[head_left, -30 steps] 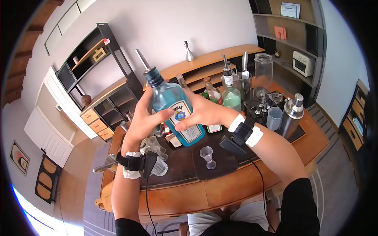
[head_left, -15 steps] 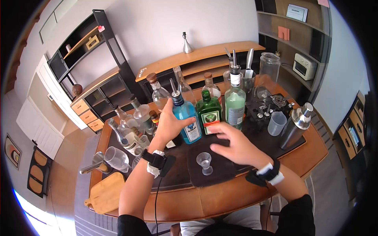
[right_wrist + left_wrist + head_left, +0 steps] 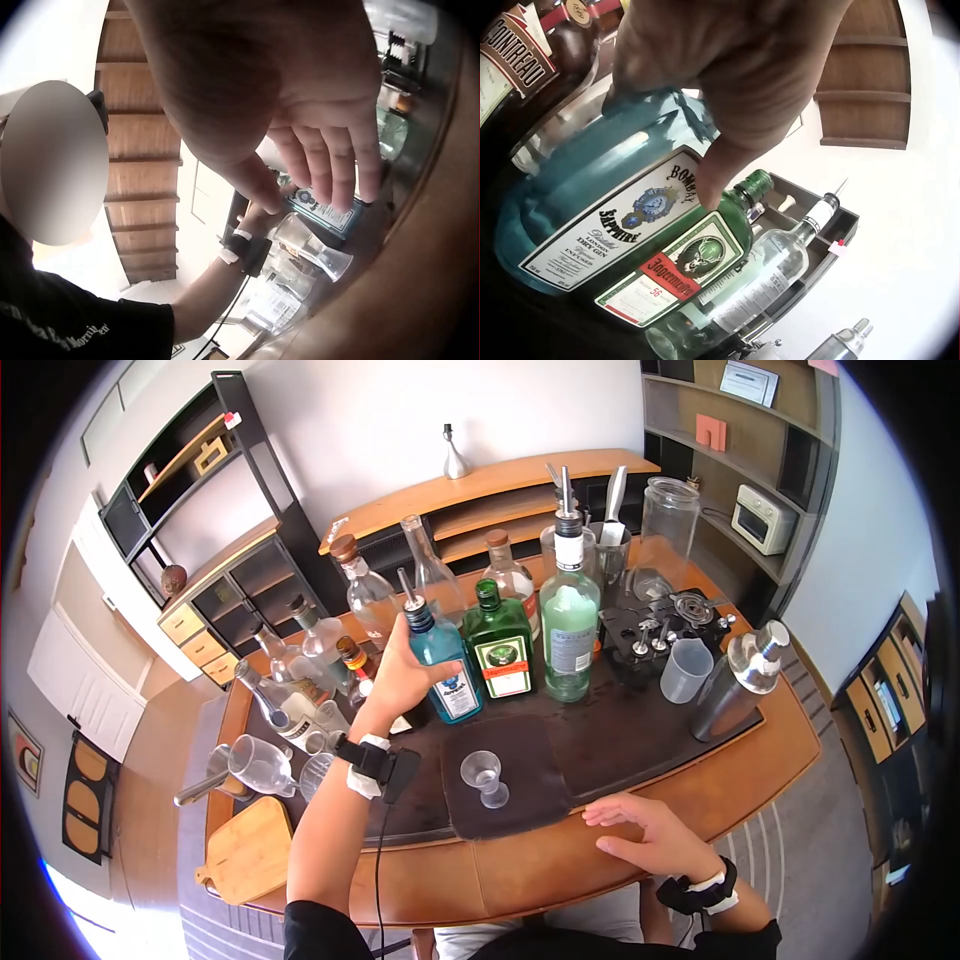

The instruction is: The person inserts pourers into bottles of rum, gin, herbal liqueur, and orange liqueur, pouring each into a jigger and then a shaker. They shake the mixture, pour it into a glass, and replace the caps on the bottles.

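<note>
My left hand [image 3: 400,678] grips the blue gin bottle [image 3: 457,695], which stands upright on the dark mat with a metal pourer in its neck. In the left wrist view the thumb lies along the edge of the label [image 3: 622,217], and the other fingers go out of sight behind the bottle. Beside it is a green Jägermeister bottle [image 3: 502,665]. My right hand [image 3: 655,838] is over the table's front edge, fingers extended and holding nothing. A small clear jigger-shaped glass [image 3: 482,770] stands on the mat between the hands.
A pale green bottle [image 3: 570,630] with a pourer stands right of the Jägermeister. Further right are a plastic measuring cup [image 3: 687,670] and a steel shaker [image 3: 740,685]. Several bottles and glasses crowd the left side, near a wooden cutting board [image 3: 250,848].
The gin bottle has come down from the raised two-handed hold to stand on the mat. My right hand has let go and drawn back toward the front edge; the left still grips.
</note>
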Motion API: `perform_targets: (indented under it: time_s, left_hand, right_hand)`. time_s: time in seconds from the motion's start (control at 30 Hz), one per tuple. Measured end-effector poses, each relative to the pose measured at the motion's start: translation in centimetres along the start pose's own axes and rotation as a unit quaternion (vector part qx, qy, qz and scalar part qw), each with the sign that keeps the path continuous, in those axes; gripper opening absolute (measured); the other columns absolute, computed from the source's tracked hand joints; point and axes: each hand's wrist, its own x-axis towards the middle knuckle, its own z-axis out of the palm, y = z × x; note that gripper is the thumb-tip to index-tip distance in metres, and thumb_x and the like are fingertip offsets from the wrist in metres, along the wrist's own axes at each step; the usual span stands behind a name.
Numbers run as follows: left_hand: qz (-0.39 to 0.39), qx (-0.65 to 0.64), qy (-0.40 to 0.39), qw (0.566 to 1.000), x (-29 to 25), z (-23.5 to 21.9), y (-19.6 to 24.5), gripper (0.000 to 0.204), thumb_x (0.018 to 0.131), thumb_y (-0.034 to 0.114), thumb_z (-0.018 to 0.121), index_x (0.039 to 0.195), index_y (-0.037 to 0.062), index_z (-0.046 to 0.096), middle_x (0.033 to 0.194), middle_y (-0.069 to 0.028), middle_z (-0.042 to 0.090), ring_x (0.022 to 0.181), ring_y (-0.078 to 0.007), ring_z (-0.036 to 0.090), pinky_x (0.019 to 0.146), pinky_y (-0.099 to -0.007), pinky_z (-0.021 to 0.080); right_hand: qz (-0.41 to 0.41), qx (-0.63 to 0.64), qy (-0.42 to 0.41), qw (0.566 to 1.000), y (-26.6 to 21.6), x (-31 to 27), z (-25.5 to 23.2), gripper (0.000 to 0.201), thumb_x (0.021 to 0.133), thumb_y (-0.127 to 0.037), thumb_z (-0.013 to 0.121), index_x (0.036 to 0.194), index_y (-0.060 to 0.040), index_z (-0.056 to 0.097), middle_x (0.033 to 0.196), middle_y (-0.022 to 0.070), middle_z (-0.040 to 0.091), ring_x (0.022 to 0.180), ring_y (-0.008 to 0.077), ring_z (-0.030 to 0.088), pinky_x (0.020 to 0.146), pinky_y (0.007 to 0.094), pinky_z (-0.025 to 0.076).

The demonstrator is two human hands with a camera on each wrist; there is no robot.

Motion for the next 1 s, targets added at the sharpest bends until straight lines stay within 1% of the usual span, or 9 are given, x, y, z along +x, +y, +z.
perform_targets:
  time_s: [0.4,0.43,0.53,0.57,0.6,0.67,0.8,0.9,1.0]
  left_hand:
    - [-0.024,-0.023,-0.034,0.999,0.2,-0.4,-1.0,0.079,0.078,0.005,0.088,0.141,0.0019,0.042,0.126,-0.0099,0.061,0.116,-0.02,0.062,0.102,-0.0363,0.05]
    - [-0.052,-0.016,-0.056,0.997,0.1,-0.6,-0.4,0.084,0.08,0.009,0.086,0.147,-0.002,0.037,0.135,-0.0164,0.057,0.126,-0.025,0.057,0.108,-0.0382,0.046]
    - [-0.046,0.185,0.1,0.977,-1.6,0.6,-1.8,0.091,0.084,0.014,0.084,0.153,-0.0063,0.029,0.148,-0.0248,0.047,0.139,-0.032,0.047,0.116,-0.0405,0.039]
    - [-0.054,0.122,0.13,0.983,-2.6,0.9,-0.9,0.095,0.086,0.018,0.082,0.155,-0.0103,0.022,0.157,-0.0298,0.034,0.147,-0.0372,0.036,0.121,-0.0408,0.032]
    - [0.006,0.038,0.17,0.985,-4.4,1.3,0.0,0.092,0.087,0.017,0.08,0.155,-0.0067,0.024,0.156,-0.0268,0.036,0.148,-0.0357,0.035,0.122,-0.0446,0.03]
    - [0.0,-0.056,0.219,0.974,-9.3,2.2,5.7,0.087,0.088,0.014,0.078,0.157,-0.001,0.026,0.157,-0.0228,0.036,0.15,-0.0338,0.033,0.122,-0.0491,0.027]
    - [-0.04,-0.16,0.155,0.974,-17.9,5.2,6.9,0.087,0.087,0.008,0.077,0.157,0.0048,0.026,0.159,-0.0189,0.033,0.15,-0.0334,0.032,0.123,-0.0503,0.025]
    - [-0.111,-0.117,0.109,0.981,-19.6,8.0,5.8,0.096,0.085,0.005,0.079,0.16,0.0057,0.019,0.16,-0.0224,0.032,0.151,-0.0354,0.032,0.122,-0.0519,0.026]
    - [-0.104,-0.095,0.102,0.985,-19.4,9.9,4.1,0.096,0.085,0.005,0.078,0.16,0.007,0.019,0.156,-0.0254,0.038,0.145,-0.0359,0.041,0.119,-0.051,0.033]
  right_hand:
    - [0.025,0.022,0.031,0.999,2.7,-1.8,1.3,0.038,0.095,-0.009,0.072,0.13,-0.0004,0.062,0.116,0.0113,0.073,0.113,0.0208,0.069,0.098,0.0335,0.054]
    - [0.027,0.016,0.034,0.999,2.7,-1.9,1.5,0.038,0.095,-0.009,0.072,0.13,-0.0005,0.062,0.115,0.011,0.073,0.112,0.0203,0.069,0.097,0.033,0.054]
    - [0.027,0.012,0.049,0.998,3.2,-2.3,2.1,0.036,0.094,-0.007,0.071,0.129,-0.0008,0.063,0.114,0.01,0.073,0.11,0.0188,0.069,0.096,0.0318,0.053]
    - [0.021,0.018,0.058,0.998,4.0,-2.4,2.4,0.035,0.094,-0.007,0.071,0.128,-0.001,0.063,0.113,0.0098,0.073,0.109,0.0183,0.069,0.095,0.0315,0.053]
    - [0.014,0.025,0.068,0.997,4.5,-2.4,2.6,0.035,0.094,-0.006,0.071,0.127,-0.0011,0.063,0.113,0.0096,0.073,0.109,0.0178,0.069,0.095,0.0313,0.053]
    - [0.001,0.027,0.08,0.996,4.6,-2.6,2.9,0.033,0.094,-0.006,0.07,0.126,-0.0013,0.064,0.113,0.0091,0.073,0.107,0.0174,0.068,0.096,0.0316,0.052]
    - [-0.004,0.022,0.097,0.995,4.8,-2.8,3.5,0.032,0.094,-0.005,0.069,0.125,-0.0013,0.064,0.11,0.0081,0.073,0.107,0.0173,0.068,0.096,0.0322,0.052]
    - [-0.01,0.02,0.104,0.994,5.4,-2.8,3.9,0.031,0.094,-0.004,0.069,0.125,-0.0014,0.064,0.109,0.008,0.072,0.107,0.0174,0.068,0.096,0.0323,0.052]
    - [-0.018,0.084,0.093,0.992,5.3,-3.1,3.8,0.031,0.093,-0.003,0.069,0.124,-0.0017,0.065,0.111,0.008,0.071,0.106,0.0166,0.067,0.095,0.0318,0.053]
